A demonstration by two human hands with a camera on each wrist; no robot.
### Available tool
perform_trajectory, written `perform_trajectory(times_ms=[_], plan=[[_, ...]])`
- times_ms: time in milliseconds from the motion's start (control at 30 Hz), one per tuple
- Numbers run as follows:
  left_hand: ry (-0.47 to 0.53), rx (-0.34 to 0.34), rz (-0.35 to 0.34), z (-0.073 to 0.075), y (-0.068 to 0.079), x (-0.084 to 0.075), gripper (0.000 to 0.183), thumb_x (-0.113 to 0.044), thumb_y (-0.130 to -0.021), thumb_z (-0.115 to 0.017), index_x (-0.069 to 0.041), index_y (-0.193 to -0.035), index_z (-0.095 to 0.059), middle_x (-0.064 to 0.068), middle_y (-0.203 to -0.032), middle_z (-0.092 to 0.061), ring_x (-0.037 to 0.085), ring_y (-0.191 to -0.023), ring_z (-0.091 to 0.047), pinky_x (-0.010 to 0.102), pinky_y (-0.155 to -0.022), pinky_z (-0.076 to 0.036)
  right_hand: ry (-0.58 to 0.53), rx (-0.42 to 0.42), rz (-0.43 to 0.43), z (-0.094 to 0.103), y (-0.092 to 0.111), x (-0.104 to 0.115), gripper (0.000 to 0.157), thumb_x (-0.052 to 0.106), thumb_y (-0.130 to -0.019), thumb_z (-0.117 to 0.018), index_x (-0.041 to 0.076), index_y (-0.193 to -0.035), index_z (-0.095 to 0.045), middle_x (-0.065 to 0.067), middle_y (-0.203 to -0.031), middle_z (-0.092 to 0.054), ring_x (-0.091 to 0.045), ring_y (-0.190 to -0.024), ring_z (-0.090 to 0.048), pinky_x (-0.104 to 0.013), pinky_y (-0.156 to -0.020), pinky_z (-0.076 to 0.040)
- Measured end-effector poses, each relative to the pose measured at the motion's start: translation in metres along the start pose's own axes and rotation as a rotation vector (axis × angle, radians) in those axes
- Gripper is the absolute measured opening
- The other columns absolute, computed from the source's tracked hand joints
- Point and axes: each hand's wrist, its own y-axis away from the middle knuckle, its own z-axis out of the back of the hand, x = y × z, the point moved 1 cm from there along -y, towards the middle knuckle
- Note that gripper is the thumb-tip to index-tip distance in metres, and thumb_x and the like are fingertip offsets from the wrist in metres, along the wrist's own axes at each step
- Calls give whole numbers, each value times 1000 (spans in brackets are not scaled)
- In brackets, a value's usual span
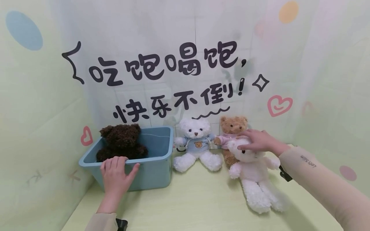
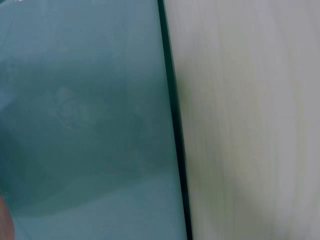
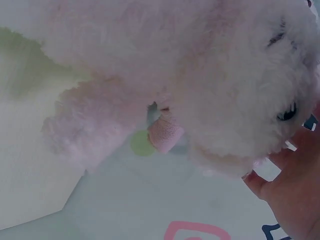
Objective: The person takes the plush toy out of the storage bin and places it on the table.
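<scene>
My left hand (image 1: 115, 175) grips the front rim of a blue plastic tub (image 1: 147, 176), fingers over the edge. Inside the tub sits a dark brown teddy bear (image 1: 121, 139). In the left wrist view the tub's smooth wall (image 2: 100, 125) fills one side. At the right, my right hand (image 1: 258, 141) holds a fluffy white plush toy (image 1: 254, 170) by the top of its head, its long legs hanging down toward me. In the right wrist view the plush toy's head (image 3: 235, 90) shows a dark eye beside my fingers.
A white teddy bear (image 1: 198, 144) in a blue hoodie sits right of the tub. Behind the held toy is a light brown teddy bear (image 1: 231, 126) in pink, partly hidden. A printed curtain (image 1: 173, 29) backs the pale table (image 1: 188, 205), with side panels left and right.
</scene>
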Motion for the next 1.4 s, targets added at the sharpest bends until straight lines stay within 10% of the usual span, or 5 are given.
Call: perform_trajectory(times_ms=[400, 733, 1067, 1400], plan=[[-35, -2, -29, 12, -2, 9, 67, -68, -90, -43, -3, -89, -55, 14, -79, -53, 38, -81, -45, 56, -82, -28, -89, -36, 62, 37, -30, 16, 65, 47, -90, -63, 4, -136, -51, -24, -136, -49, -44, -121, -49, -58, -99, -36], [-86, 205, -74, 26, -20, 16, 52, -63, -84, -59, -11, -84, -59, 6, -76, -61, 29, -76, -55, 49, -76, -37, -150, -104, 84, 69, -58, 31, 55, 39, -90, -64, 5, -132, -54, -22, -128, -54, -38, -115, -51, -54, -93, -41], [-120, 369, -37, 29, -29, 11, 49, -58, -80, -68, -20, -64, -41, -7, -54, -31, 12, -51, -33, 35, -59, -27, -116, -95, 91, 78, -87, 52, 59, 45, -88, -65, 5, -131, -56, -18, -132, -54, -35, -122, -49, -50, -101, -36], [-127, 328, -60, 25, -30, 11, 59, -63, -75, -70, -21, -58, -32, -7, -49, -24, 11, -44, -23, 31, -50, -20, -104, -17, 130, 79, -106, 85, 62, 47, -87, -66, 7, -133, -55, -16, -139, -50, -32, -126, -48, -48, -103, -36]])
